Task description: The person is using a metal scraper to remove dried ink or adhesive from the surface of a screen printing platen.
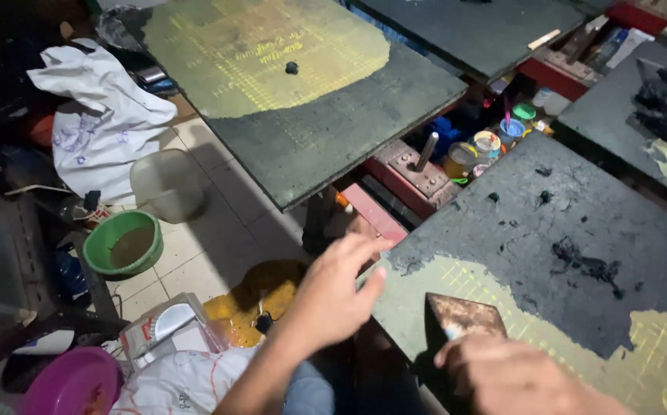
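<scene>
My right hand grips a flat rusty scraper whose blade rests on the near dark board. That board is coated with black residue, with a yellowish scraped patch around the blade. My left hand hovers with fingers spread at the board's left corner, holding nothing. A second board with a large yellow cleaned area lies farther back.
A green bowl, a clear plastic tub, white cloth bags and a purple bowl sit on the tiled floor at left. Small paint jars stand between the boards. More dark boards extend at right.
</scene>
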